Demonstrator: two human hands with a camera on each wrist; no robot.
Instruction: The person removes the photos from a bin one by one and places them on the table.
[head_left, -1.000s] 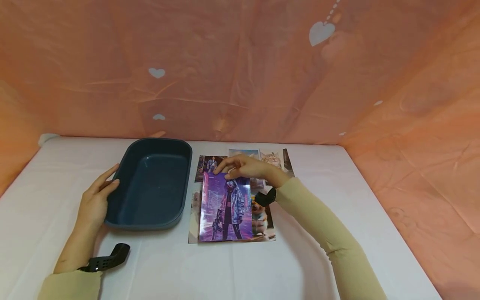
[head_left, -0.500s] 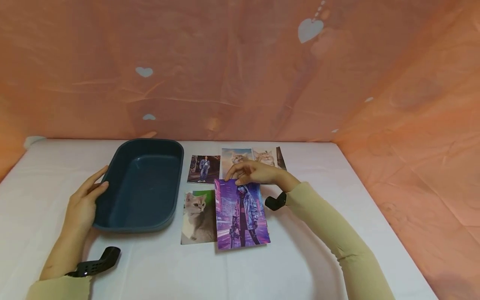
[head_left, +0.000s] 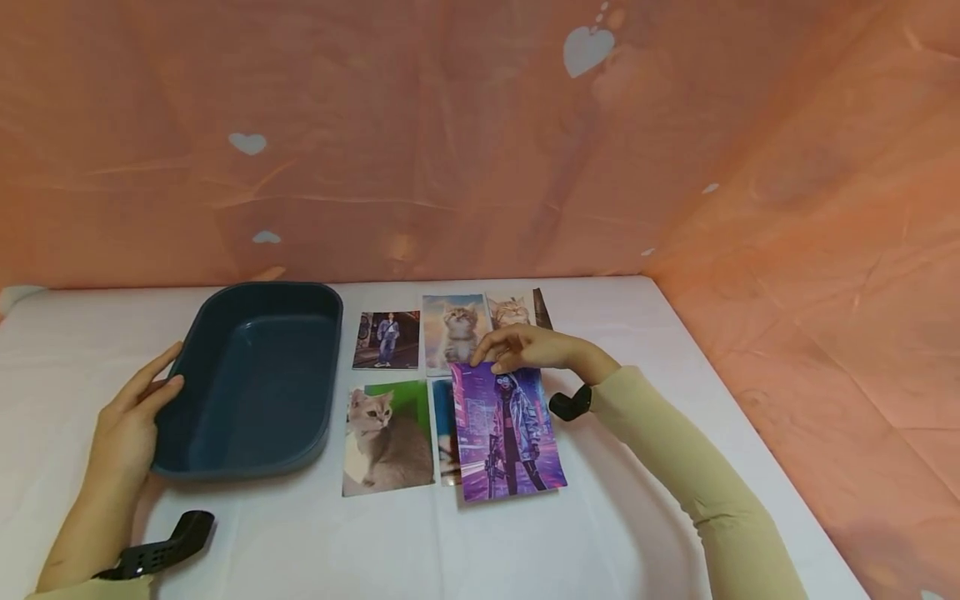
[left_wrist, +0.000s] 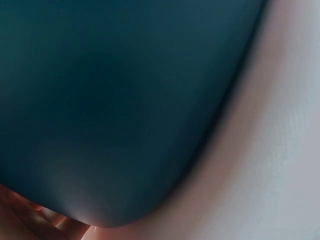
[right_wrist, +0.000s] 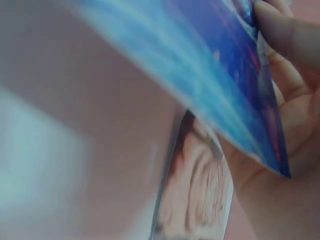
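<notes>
The purple photo (head_left: 507,433) lies with its long axis running near to far, slightly slanted, its far edge pinched in the fingers (head_left: 501,360) of the right hand (head_left: 528,347). The right wrist view shows a thumb on top of the sheet and the palm below it, so that far edge is lifted while the near edge looks to rest on the white worktop (head_left: 615,517). The photo partly covers a blue photo (head_left: 444,429) on its left. Just beside that lies a grey cat photo (head_left: 388,437). Beyond the hand, in a far row, are a standing figure photo (head_left: 387,339), a kitten photo (head_left: 453,332) and an orange cat photo (head_left: 512,310), partly hidden by the hand.

Left of the photos sits a dark blue tray (head_left: 197,467). The left hand (head_left: 127,425) rests against its left rim with fingers straight, gripping nothing. The right hand is by far the nearer to the purple photo. Bare worktop lies open to the right of and nearer than the photo; the tray's rim bounds the left.
</notes>
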